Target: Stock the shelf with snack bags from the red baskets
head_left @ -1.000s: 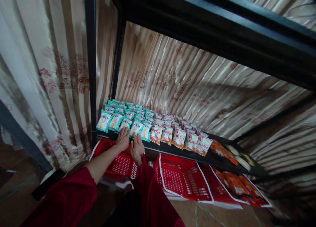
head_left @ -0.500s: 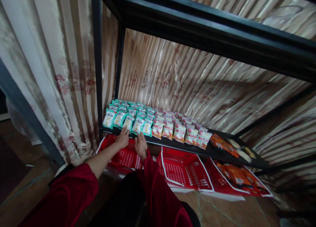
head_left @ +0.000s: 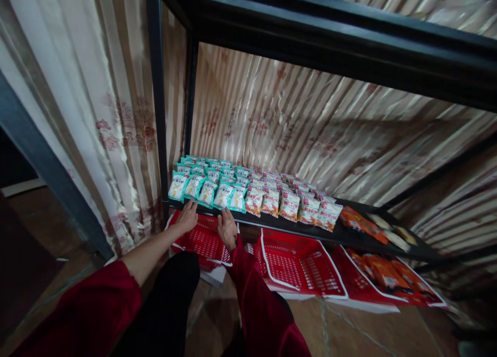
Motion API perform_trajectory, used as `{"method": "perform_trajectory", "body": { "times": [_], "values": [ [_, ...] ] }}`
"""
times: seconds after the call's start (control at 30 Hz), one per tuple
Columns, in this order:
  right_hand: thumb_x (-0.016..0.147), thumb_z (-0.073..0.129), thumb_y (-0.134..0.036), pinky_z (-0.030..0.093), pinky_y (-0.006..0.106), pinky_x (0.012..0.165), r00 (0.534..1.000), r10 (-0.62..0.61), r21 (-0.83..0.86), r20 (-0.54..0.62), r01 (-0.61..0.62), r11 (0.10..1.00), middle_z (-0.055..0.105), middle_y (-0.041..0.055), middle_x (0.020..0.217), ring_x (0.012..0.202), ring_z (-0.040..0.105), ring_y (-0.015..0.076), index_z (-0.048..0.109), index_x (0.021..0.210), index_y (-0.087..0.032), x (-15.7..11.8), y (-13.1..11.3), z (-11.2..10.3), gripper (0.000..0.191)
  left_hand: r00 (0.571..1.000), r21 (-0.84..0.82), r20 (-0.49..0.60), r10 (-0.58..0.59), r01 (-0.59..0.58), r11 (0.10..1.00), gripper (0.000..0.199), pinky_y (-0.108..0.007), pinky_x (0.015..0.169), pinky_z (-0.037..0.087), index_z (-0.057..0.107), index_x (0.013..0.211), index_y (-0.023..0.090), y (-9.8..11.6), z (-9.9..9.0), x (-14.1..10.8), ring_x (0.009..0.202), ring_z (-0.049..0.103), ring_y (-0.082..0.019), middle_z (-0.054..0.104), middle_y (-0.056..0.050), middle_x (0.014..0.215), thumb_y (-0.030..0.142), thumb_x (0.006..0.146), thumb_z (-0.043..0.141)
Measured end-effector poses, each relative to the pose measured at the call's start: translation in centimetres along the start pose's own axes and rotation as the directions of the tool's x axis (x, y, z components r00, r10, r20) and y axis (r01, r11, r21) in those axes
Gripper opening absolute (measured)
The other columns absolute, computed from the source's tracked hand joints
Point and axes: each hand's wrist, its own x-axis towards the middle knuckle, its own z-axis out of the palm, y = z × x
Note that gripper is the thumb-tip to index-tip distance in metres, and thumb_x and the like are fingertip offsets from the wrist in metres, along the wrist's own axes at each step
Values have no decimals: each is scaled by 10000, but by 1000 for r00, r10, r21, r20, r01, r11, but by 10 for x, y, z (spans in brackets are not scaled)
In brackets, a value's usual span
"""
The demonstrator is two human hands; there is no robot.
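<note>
Green bags [head_left: 208, 192] are stood in rows at the left end of a black shelf [head_left: 337, 233], five being seen in front. Beside them, to the right, white-and-orange bags [head_left: 289, 206] are ranged in similar rows. The left hand [head_left: 188, 217] is held loosely open, fingers stretched towards the shelf edge just below the green bags; nothing is seen gripped, and whether a bag is touched cannot be told. The right hand [head_left: 227, 228] is placed beside it, also loosely open, its fingertips at the edge below the fourth front green bag; nothing is seen in its grasp. An orange pack [head_left: 363, 225] is laid farther right. Beneath are set red baskets [head_left: 351, 277], orange packs being held in the rightmost. A curtain [head_left: 264, 98] is hung behind.
</note>
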Motion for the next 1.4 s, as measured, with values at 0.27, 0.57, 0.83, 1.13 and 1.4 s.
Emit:
{"method": "perform_trajectory", "body": {
  "times": [0.27, 0.57, 0.83, 1.13, 1.4],
  "values": [
    [927, 325, -294, 418, 392, 1035, 994, 92, 1, 55, -92, 996, 557, 162, 1299, 1217, 513, 232, 599, 1171, -103, 33, -27, 48, 413, 998, -50, -31, 55, -57, 997, 519, -384, 1125, 313, 406, 1361, 54, -34, -19, 9, 1376, 314, -240, 327, -157, 1495, 140, 851, 365],
    [877, 386, -185, 397, 474, 1037, 998, -46, -180, 52, 55, 982, 488, 155, 1377, 1363, 325, 277, 586, 1206, -127, 57, -29, 59, 389, 988, 30, -40, 152, -151, 988, 539, -471, 1139, 223, 444, 1348, 92, -34, -29, 37, 1437, 96, -276, 259, -131, 1529, 93, 810, 409],
    [844, 391, -151, 408, 478, 1016, 982, -56, -217, 183, 96, 971, 489, 150, 1380, 1352, 354, 277, 536, 1271, -146, 38, -22, 71, 452, 995, 27, -9, 102, -102, 994, 530, -462, 1141, 202, 443, 1346, 64, -35, -12, 38, 1424, 167, -279, 280, -184, 1509, 110, 819, 415],
    [860, 364, -120, 370, 458, 1062, 978, -92, -133, 188, 118, 984, 359, 178, 1469, 1401, 258, 269, 466, 1330, -93, 41, -23, 79, 482, 976, 23, -199, -89, 95, 995, 554, -520, 1152, 102, 422, 1359, 57, -25, -9, 41, 1431, 91, -320, 233, -196, 1523, 162, 815, 448],
    [861, 400, -195, 340, 522, 1080, 978, -124, -7, 165, 127, 992, 328, 154, 1477, 1403, 220, 281, 461, 1314, -115, 42, -14, 91, 464, 945, -63, -218, -245, 237, 969, 625, -514, 1156, 111, 367, 1388, 75, -10, 6, 33, 1437, 25, -307, 156, -191, 1545, 211, 791, 490]
  ]
}}
